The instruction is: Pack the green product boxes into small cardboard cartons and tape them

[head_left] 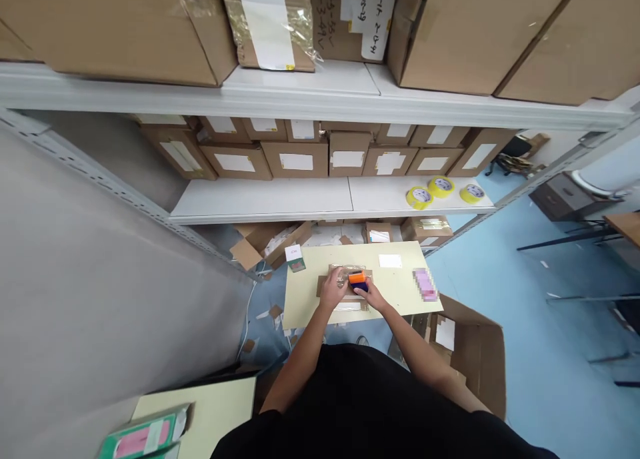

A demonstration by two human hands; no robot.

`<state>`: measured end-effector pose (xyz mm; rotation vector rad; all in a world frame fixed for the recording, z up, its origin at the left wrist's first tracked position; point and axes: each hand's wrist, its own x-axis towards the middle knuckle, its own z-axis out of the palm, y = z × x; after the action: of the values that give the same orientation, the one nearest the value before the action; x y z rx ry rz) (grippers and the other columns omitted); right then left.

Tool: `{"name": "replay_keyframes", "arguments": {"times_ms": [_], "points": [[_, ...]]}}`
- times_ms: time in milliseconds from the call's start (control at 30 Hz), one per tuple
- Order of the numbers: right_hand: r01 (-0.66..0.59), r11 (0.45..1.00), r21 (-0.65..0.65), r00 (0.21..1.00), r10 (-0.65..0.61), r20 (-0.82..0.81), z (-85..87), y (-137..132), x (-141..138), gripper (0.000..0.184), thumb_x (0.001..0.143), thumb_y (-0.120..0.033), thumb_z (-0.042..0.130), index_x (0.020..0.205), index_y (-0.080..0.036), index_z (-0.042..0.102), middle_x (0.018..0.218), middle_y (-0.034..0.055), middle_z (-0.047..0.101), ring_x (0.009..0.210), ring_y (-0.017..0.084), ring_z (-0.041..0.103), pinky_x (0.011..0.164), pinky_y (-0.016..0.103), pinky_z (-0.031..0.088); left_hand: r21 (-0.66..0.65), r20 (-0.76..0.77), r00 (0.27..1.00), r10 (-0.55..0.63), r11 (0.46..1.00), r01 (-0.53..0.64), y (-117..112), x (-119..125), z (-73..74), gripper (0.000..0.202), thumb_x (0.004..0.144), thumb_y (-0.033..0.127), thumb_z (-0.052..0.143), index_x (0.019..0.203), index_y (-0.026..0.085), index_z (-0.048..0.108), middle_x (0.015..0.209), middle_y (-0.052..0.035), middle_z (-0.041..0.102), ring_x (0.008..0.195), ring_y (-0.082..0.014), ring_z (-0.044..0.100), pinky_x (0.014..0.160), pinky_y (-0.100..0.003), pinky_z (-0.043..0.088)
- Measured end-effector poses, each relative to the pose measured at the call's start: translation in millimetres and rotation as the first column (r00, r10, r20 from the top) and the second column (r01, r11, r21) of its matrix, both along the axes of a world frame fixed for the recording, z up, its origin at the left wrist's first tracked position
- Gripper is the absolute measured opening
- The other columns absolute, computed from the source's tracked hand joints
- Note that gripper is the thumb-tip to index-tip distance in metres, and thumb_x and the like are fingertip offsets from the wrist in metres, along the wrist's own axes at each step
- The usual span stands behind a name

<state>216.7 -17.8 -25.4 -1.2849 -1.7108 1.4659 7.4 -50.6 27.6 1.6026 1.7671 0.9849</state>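
Observation:
A flat brown cardboard piece (325, 286) lies on a small pale yellow table (400, 296). My left hand (332, 287) rests on it with fingers curled over something clear and shiny that I cannot make out. My right hand (371, 299) grips an orange and blue tape dispenser (358, 280) pressed on the cardboard, right beside my left hand.
On the table lie a small green-edged card (295, 257), a white slip (390, 261) and a pink object (425, 284). Three yellow tape rolls (442, 191) sit on the white shelf. Labelled boxes fill the shelves. An open carton (475, 352) stands at right; a green-pink box (145, 438) lies near left.

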Motion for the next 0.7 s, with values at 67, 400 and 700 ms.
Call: {"name": "replay_keyframes", "arguments": {"times_ms": [67,400,700], "points": [[-0.003,1.000,0.008,1.000,0.003,0.013,4.8,0.5,-1.2,0.062,0.087,-0.060,0.070,0.134,-0.022,0.057,0.129,0.0111,0.068,0.121,0.031,0.063,0.109,0.048,0.049,0.028,-0.008,1.000,-0.028,0.999,0.028,0.0,-9.4,7.5,0.034,0.097,0.026,0.061,0.130,0.026,0.071,0.143,-0.0074,0.068,0.134,-0.0243,0.063,0.119,-0.042,0.049],[-0.110,0.994,0.013,0.967,0.104,0.234,33.9,9.4,0.5,0.063,0.083,-0.064,0.072,0.128,-0.021,0.062,0.115,0.0079,0.073,0.104,0.029,0.069,0.096,0.044,0.053,-0.026,0.147,0.987,0.068,0.998,-0.064,12.7,-73.2,31.7,0.026,0.098,0.035,0.060,0.105,0.023,0.081,0.113,-0.0067,0.080,0.108,-0.0226,0.073,0.100,-0.036,0.058],[-0.153,0.981,0.120,0.823,0.060,0.565,62.8,31.8,-3.2,0.052,0.082,-0.075,0.068,0.088,-0.024,0.069,0.082,0.0040,0.072,0.078,0.024,0.067,0.069,0.030,0.045,-0.265,0.296,0.943,0.151,0.962,-0.071,21.8,-103.4,-31.0,0.019,0.084,0.033,0.069,0.083,0.018,0.080,0.084,-0.0080,0.081,0.078,-0.0216,0.075,0.077,-0.035,0.061]]}}
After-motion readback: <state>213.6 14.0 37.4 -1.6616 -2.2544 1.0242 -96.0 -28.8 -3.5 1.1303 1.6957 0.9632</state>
